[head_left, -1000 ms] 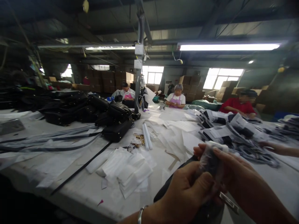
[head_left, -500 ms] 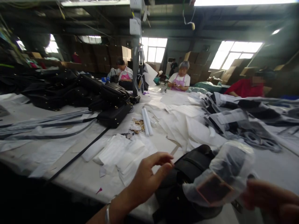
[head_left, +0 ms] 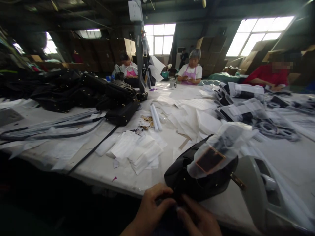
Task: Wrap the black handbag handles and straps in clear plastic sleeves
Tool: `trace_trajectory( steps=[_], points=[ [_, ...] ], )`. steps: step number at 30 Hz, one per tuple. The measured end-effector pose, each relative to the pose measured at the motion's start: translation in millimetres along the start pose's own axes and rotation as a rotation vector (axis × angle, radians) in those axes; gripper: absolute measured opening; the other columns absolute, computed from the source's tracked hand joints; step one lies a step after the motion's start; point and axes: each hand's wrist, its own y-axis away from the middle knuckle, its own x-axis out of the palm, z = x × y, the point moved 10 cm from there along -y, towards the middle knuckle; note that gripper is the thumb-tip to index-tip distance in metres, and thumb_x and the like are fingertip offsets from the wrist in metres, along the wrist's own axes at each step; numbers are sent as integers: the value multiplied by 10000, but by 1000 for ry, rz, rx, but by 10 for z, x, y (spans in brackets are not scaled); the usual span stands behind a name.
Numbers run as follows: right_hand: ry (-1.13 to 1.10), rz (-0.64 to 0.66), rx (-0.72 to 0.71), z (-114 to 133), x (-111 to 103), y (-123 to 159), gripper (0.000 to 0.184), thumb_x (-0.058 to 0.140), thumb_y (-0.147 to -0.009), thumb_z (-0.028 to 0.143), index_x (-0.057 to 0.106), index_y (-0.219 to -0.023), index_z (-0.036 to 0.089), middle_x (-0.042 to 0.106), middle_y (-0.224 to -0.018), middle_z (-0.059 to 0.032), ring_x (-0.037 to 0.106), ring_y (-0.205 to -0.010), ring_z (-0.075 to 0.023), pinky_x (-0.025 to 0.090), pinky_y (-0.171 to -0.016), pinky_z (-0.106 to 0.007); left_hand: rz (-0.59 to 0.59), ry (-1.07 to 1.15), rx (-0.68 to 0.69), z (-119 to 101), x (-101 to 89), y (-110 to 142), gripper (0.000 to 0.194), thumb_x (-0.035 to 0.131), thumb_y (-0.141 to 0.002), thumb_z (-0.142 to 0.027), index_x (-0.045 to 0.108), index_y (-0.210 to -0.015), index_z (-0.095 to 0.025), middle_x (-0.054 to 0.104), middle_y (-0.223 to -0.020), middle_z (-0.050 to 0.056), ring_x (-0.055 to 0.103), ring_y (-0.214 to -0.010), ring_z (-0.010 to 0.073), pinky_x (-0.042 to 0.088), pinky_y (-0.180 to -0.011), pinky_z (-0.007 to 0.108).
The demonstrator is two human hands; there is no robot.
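A black bag (head_left: 182, 173) lies near the table's front edge. On top of it is a part wrapped in cloudy white plastic (head_left: 228, 137), through which a dark rectangle with a copper-coloured border shows. My left hand (head_left: 156, 205) is at the bag's near side, thumb and fingers pinched together. Close against it, my right hand (head_left: 198, 216) is also closed, its fingertips meeting those of the left. Whatever they pinch is too small and dark to make out. To the right of the bag stands a grey tape dispenser (head_left: 253, 190).
White paper sheets (head_left: 137, 150) are piled left of the bag. Two white rolls (head_left: 156, 118) lie farther back. Black bags (head_left: 118, 98) are heaped at left, plastic-wrapped straps (head_left: 246, 101) at right. A post (head_left: 142, 59) rises mid-table; several people sit across.
My right hand has come from the far right to beside my left hand. The left hand has moved down to the bag's near edge. The view has shifted, showing the dispenser.
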Motion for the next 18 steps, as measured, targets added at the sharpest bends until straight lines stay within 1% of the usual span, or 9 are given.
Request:
trace_trajectory(
  steps=[1, 3, 4, 6, 7, 9, 11, 14, 18],
  points=[
    [-15, -38, -15, 55, 3, -19, 418, 686, -787, 541, 796, -1064, 249, 789, -1001, -89, 732, -910, -291, 577, -827, -302, 30, 0, 37, -62, -10, 26, 86, 719, -825, -263, 754, -852, -190, 736, -835, 36, 674, -810, 188, 503, -767, 257],
    [-72, -97, 10, 120, 26, -49, 399, 704, -776, 547, 813, -1004, 238, 789, -937, -71, 721, -884, -277, 565, -799, -280, 152, -18, 117, -203, -7, 66, 168, 689, -862, -329, 778, -862, -187, 758, -844, 49, 691, -814, 189, 510, -782, 256],
    [-107, -116, 40, 130, 40, -62, 401, 710, -769, 553, 818, -984, 231, 780, -850, -58, 711, -818, -257, 558, -745, -266, 215, -49, 143, -256, -25, 65, 204, 663, -882, -352, 785, -875, -188, 768, -859, 53, 700, -826, 191, 515, -793, 255],
    [-164, -137, 109, 119, 69, -81, 424, 724, -745, 575, 826, -939, 212, 702, -645, -23, 642, -639, -202, 508, -598, -239, 220, -191, 143, -280, -221, -46, 241, 615, -913, -371, 785, -927, -201, 781, -874, 44, 716, -834, 187, 529, -797, 249],
    [-183, -144, 137, 106, 77, -86, 440, 727, -735, 587, 827, -924, 203, 646, -573, -6, 592, -574, -177, 470, -545, -232, 130, -291, 120, -260, -428, -164, 246, 591, -928, -365, 778, -960, -209, 785, -887, 38, 721, -842, 186, 535, -805, 251],
    [-217, -157, 167, 81, 77, -86, 467, 729, -715, 608, 827, -907, 193, 560, -509, 17, 514, -511, -143, 407, -497, -226, -182, -495, 66, -219, -985, -435, 259, 549, -945, -331, 747, -1048, -200, 784, -905, 47, 725, -842, 193, 546, -802, 273],
    [-232, -165, 168, 65, 69, -79, 479, 735, -694, 619, 827, -883, 189, 523, -493, 24, 476, -490, -130, 372, -478, -226, -300, -589, 48, -140, -1311, -734, 247, 525, -945, -252, 725, -1073, -184, 757, -1070, 86, 694, -997, 222, 518, -907, 328],
    [-215, -183, 145, 53, 41, -64, 475, 740, -675, 628, 832, -850, 196, 525, -491, 20, 480, -498, -134, 371, -486, -230, -324, -718, 7, 39, -1503, -1157, 166, 612, -901, -224, 716, -1001, -141, 735, -1063, 110, 683, -958, 231, 518, -906, 388],
    [-172, -181, 123, 16, 23, -62, 491, 723, -659, 659, 839, -837, 216, 532, -468, 18, 502, -490, -140, 393, -502, -231, -300, -838, -34, 192, -1511, -1423, 219, 645, -913, -326, 668, -1020, -136, 698, -1032, 63, 670, -924, 201, 540, -868, 426]
  ],
)
